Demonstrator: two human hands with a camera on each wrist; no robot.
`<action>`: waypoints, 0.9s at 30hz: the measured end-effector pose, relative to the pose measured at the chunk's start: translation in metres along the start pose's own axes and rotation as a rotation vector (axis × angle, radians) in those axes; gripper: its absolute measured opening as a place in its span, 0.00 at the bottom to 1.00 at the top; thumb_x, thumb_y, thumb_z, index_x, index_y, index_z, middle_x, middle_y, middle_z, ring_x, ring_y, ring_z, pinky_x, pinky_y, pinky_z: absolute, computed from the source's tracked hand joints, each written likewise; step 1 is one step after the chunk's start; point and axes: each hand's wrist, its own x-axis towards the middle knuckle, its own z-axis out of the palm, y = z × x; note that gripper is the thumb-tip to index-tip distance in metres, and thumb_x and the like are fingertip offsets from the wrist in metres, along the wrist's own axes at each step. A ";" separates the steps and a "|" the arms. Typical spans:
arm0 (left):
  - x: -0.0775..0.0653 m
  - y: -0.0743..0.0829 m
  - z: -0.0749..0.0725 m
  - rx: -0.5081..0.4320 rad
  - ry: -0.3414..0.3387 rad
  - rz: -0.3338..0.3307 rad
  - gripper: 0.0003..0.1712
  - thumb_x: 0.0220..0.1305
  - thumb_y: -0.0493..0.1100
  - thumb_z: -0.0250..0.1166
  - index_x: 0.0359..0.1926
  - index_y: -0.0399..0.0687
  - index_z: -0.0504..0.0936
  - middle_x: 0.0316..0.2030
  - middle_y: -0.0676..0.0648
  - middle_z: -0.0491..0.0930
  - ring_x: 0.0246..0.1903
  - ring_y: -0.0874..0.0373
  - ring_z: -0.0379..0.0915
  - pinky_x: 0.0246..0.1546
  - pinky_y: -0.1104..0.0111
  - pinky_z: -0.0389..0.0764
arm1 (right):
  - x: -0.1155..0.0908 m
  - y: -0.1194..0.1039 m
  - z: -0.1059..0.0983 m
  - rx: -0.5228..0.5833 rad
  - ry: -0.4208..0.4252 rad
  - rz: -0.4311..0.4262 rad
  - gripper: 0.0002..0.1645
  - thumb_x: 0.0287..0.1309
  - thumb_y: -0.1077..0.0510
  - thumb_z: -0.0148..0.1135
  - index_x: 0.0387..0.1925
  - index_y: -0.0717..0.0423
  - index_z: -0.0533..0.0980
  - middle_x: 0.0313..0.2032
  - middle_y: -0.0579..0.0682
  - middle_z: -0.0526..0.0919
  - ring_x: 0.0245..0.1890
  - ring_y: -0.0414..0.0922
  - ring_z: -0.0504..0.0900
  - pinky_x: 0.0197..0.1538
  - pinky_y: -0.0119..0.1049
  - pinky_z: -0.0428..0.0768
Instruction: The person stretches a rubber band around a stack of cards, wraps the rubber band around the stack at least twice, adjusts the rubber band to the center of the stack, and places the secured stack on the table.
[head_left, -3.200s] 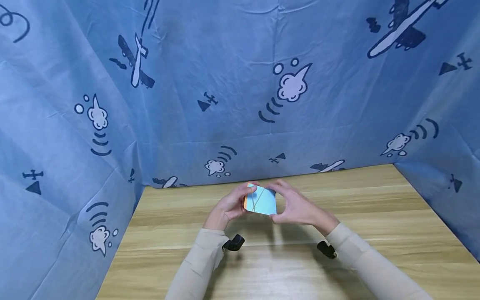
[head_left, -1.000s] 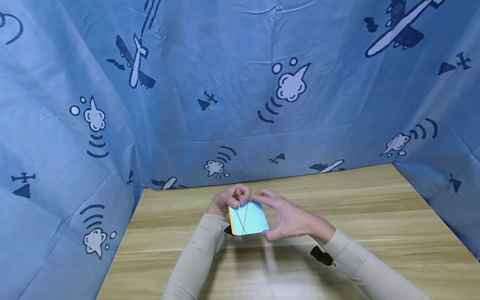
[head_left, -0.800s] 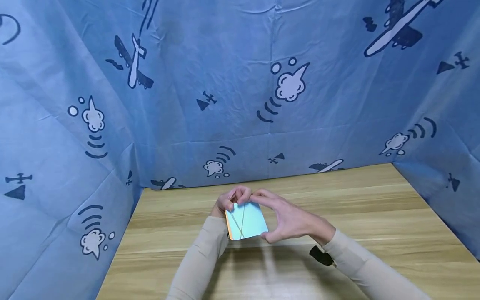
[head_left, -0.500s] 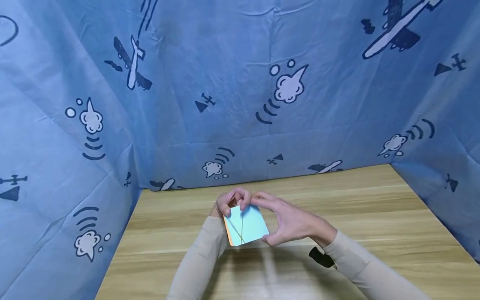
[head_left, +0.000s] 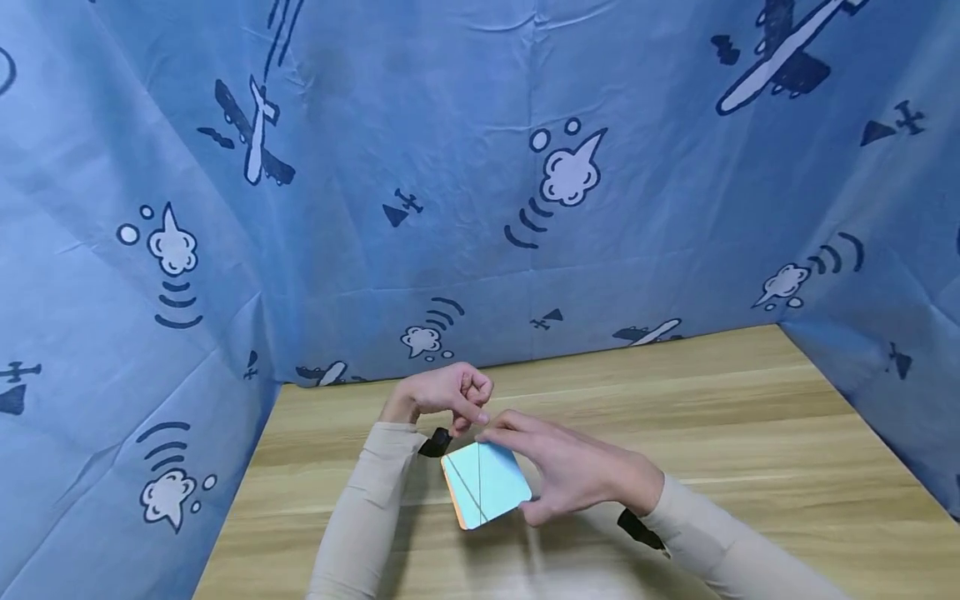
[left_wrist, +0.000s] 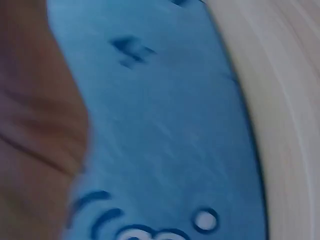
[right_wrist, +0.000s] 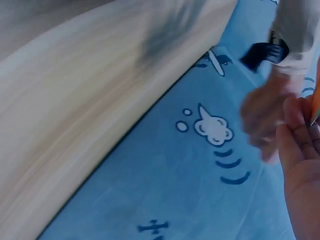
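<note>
A square stack of paper notes, light blue on top with an orange edge at its left, is held tilted above the table. Two thin strands of a rubber band run over its face and meet near the lower edge. My right hand grips the stack from the right, thumb at the lower corner and fingers at the top edge. Just above the stack, apart from it, is my left hand, fingers loosely bent and nothing visible in them. In the right wrist view the stack's orange side shows beside the right fingers, and the left hand is blurred.
The wooden table lies below both hands. Blue cloth printed with planes and clouds hangs behind it and at both sides. Black wrist cameras sit on both wrists, the left one close to the stack.
My left hand has let go of the stack's top edge and moved up and left. My right hand has lowered the stack towards me and tilted it further.
</note>
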 end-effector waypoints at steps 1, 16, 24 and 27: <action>-0.001 0.002 0.000 0.028 0.066 -0.002 0.12 0.68 0.31 0.62 0.29 0.35 0.68 0.15 0.45 0.74 0.13 0.57 0.72 0.16 0.65 0.78 | 0.001 0.001 0.000 -0.030 0.010 0.013 0.55 0.34 0.56 0.77 0.70 0.49 0.66 0.57 0.40 0.70 0.50 0.36 0.74 0.53 0.35 0.78; -0.004 0.013 0.023 0.100 0.551 0.066 0.17 0.73 0.42 0.62 0.56 0.35 0.78 0.36 0.43 0.85 0.27 0.52 0.81 0.26 0.56 0.85 | -0.001 0.039 -0.030 -0.189 0.256 0.256 0.53 0.39 0.54 0.79 0.70 0.58 0.66 0.58 0.49 0.70 0.46 0.43 0.75 0.43 0.38 0.79; 0.002 0.007 0.028 0.028 0.696 0.087 0.10 0.69 0.37 0.64 0.43 0.32 0.82 0.28 0.46 0.84 0.22 0.55 0.80 0.22 0.62 0.84 | 0.001 0.040 -0.029 -0.199 0.245 0.246 0.54 0.39 0.54 0.79 0.70 0.59 0.66 0.58 0.49 0.71 0.46 0.43 0.75 0.43 0.38 0.79; 0.005 0.007 0.031 0.032 0.699 0.096 0.10 0.69 0.36 0.63 0.43 0.30 0.82 0.27 0.47 0.83 0.23 0.56 0.79 0.21 0.65 0.83 | 0.001 0.039 -0.028 -0.196 0.231 0.245 0.54 0.39 0.54 0.79 0.70 0.58 0.66 0.58 0.48 0.70 0.47 0.43 0.75 0.45 0.38 0.79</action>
